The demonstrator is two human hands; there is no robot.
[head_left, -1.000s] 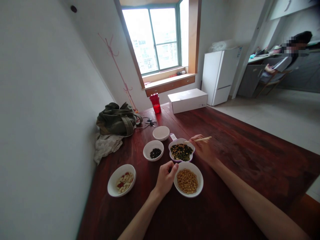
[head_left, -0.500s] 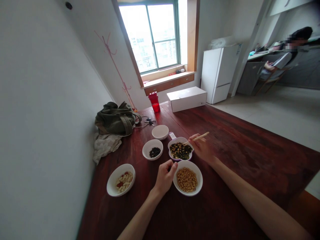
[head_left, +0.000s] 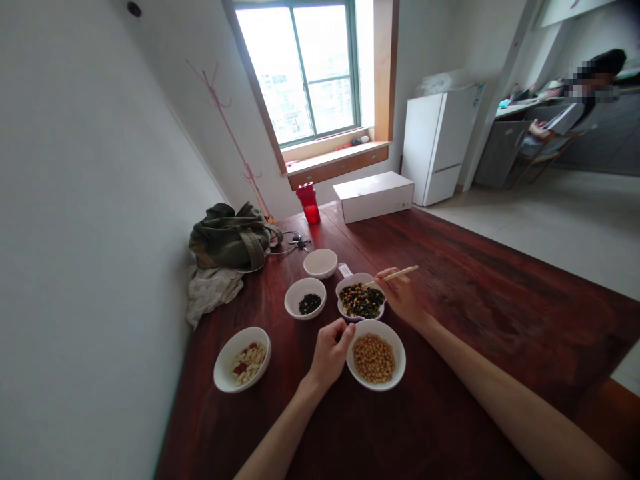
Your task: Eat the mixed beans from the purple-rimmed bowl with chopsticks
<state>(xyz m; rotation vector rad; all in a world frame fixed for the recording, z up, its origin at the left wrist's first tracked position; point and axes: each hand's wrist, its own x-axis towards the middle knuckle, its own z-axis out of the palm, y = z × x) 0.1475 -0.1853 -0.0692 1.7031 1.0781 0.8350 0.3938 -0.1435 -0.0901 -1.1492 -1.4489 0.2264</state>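
My right hand (head_left: pixel 403 298) grips a pair of light wooden chopsticks (head_left: pixel 391 276), their tips over a purple-rimmed white dish (head_left: pixel 340 301) of mixed beans and dark seeds. My left hand (head_left: pixel 330 354) is curled closed beside the rim of a white bowl of soybeans (head_left: pixel 403 353), with nothing visible in it. Further left stands a white bowl of pale nuts and red pieces (head_left: pixel 225 364). A small white bowl of dark seeds (head_left: pixel 294 298) sits beyond it, and a plain white bowl (head_left: pixel 320 272) stands at the far end.
The dark reddish wooden table (head_left: pixel 465 320) runs along a white wall (head_left: pixel 100 233). At its far end are a green bag (head_left: pixel 230 240), a crumpled cloth (head_left: pixel 213 290), keys, a red cup (head_left: pixel 309 203) and a white box (head_left: pixel 373 197). A person (head_left: pixel 550 127) sits at the back right.
The whole view has shifted slightly, with the room higher in the frame. My right hand and chopsticks have moved a little to the left over the dish.
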